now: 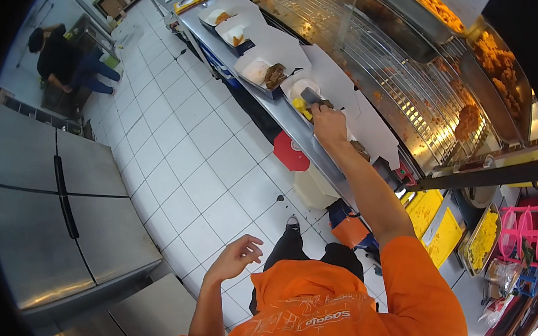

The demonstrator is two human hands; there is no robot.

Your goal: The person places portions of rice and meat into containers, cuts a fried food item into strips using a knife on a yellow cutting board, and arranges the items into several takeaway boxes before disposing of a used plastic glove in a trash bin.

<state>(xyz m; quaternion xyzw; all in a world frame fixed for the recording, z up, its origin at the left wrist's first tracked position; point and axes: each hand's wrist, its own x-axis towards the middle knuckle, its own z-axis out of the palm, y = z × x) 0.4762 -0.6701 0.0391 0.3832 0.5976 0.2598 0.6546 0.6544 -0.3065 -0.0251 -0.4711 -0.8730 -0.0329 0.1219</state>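
**Right hand at the open meal box, left hand free in the air**

From the head camera, looking down, I see a person in an orange shirt who stands at a long steel counter [274,113]. The right hand [329,123] is stretched far forward and is closed around a grey metal tool [310,95], maybe a scoop or a flat spatula; I cannot tell which. The tool's end is over an open white meal box [302,87], where some yellow food [301,105] lies at the near edge. This box stands on the counter, about in the middle of a row of similar boxes.

The left hand [236,255] hangs beside the body above the floor. It holds nothing; the fingers are loose and half curled, a little spread.

Next along the row, another white box [260,72] has white rice and a brown fried piece in it. The boxes look thin, with lids folded back. Behind the counter is a glass warming case with a wire rack [382,69], shiny and greasy, and metal trays of golden fried pieces [496,60]. The floor is of square white tiles [186,153]. At left stands a brushed steel refrigerator [64,206] with black handles. Far away, another person [65,61] crouches.
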